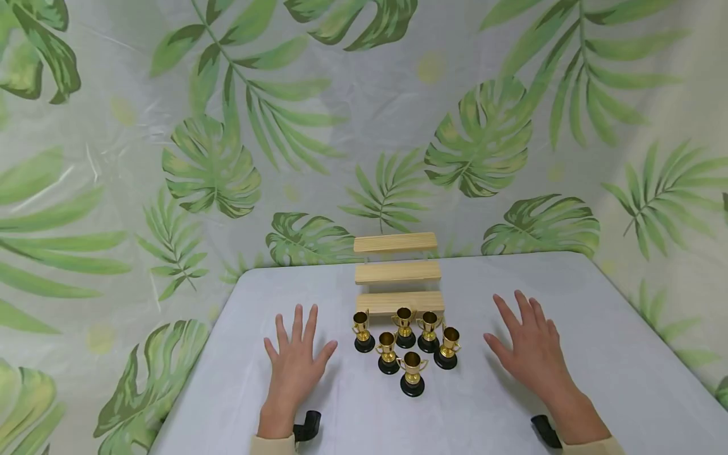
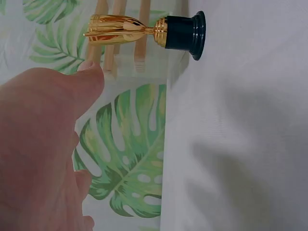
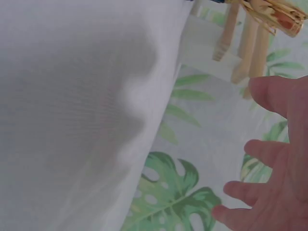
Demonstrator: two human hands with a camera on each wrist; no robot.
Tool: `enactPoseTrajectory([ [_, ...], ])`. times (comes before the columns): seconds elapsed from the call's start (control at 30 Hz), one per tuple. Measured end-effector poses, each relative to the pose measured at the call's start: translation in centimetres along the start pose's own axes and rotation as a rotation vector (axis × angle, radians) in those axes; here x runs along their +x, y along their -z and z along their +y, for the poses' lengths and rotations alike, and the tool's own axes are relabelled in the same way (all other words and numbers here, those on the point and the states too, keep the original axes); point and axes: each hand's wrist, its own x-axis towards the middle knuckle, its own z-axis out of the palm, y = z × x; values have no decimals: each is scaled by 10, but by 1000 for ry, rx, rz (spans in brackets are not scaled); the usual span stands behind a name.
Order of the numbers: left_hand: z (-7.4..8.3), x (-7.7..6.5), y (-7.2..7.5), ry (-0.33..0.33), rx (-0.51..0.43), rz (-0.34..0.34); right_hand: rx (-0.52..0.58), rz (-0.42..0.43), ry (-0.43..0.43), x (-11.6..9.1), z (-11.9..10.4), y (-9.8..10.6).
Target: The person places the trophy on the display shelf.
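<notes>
Several small gold trophy cups on black bases stand upright in a loose cluster mid-table, the front trophy [image 1: 412,374] closest to me. To their left my left hand [image 1: 296,366] is spread above the cloth, holding nothing; the leftmost trophy [image 1: 361,331] is nearest to it. On the other side my right hand [image 1: 531,354] hovers with fingers spread and nothing in it, nearest the rightmost trophy [image 1: 448,347]. The left wrist view has one trophy [image 2: 185,33] beyond the thumb. Part of a gold cup [image 3: 274,14] shows at the top of the right wrist view.
Behind the trophies stands a three-step wooden display rack [image 1: 398,273] with clear side supports. A white cloth covers the table [image 1: 239,316]. A leaf-patterned sheet [image 1: 364,126] hangs behind the table's back edge.
</notes>
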Motion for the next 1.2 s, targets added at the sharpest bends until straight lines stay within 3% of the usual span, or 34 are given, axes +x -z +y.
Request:
enactPoseTrajectory([
  [0.13,2,3,8,-13,-16,9,36,21,38,3,-3,5],
  [0.37,8,15,13,-44,-153,29,94,48,112,13,-11,20],
  [0.77,19,37,3,-43,-405,-67,285,-135,55,15,-35,33],
  [1.2,20,65,-21,81,-652,-72,331,-161,44,11,-65,28],
])
